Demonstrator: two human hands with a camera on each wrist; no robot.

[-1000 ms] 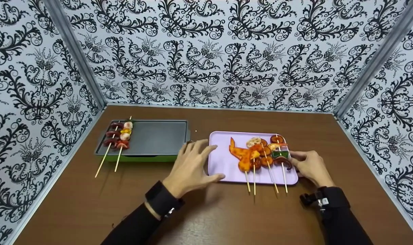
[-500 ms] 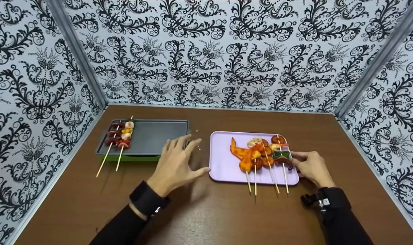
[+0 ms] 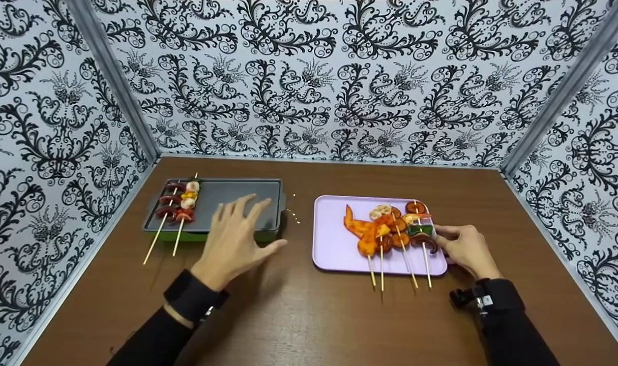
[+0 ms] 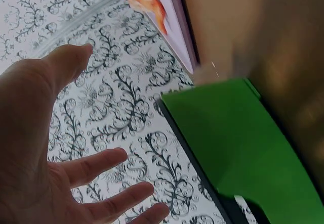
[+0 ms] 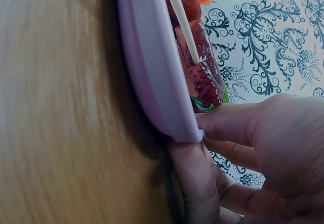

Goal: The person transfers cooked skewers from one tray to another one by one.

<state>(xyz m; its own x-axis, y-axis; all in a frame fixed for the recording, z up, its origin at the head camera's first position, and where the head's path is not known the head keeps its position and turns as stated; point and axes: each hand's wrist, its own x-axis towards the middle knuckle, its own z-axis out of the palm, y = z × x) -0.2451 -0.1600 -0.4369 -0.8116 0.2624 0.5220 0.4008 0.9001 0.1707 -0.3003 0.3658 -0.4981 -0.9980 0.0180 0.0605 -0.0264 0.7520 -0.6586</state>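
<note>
My left hand (image 3: 232, 244) hovers with spread fingers over the front edge of a toy grill with a grey top plate (image 3: 237, 198) and a green base (image 4: 238, 143); nothing is in it. To the right lies a pink-purple tray (image 3: 334, 239) bearing several toy food skewers. An orange chicken-wing skewer (image 3: 367, 234) lies across its middle, and a skewer with a green piece and a dark red tentacle (image 3: 421, 239) is near its right edge. My right hand (image 3: 464, 249) pinches the tray's right rim, thumb above and fingers beneath, as the right wrist view shows.
Two skewers rest on the grill's left side: one with dark red slices (image 3: 169, 201), one with mixed pieces (image 3: 188, 203). Their sticks overhang the front edge. Small bright specks (image 3: 294, 217) lie on the brown table (image 3: 298, 315) between grill and tray. Patterned walls (image 3: 309, 91) enclose the table.
My left hand has moved left, from the tray's left edge to the front of the grill, its fingers still spread. The right hand keeps its hold, and the tray stays put.
</note>
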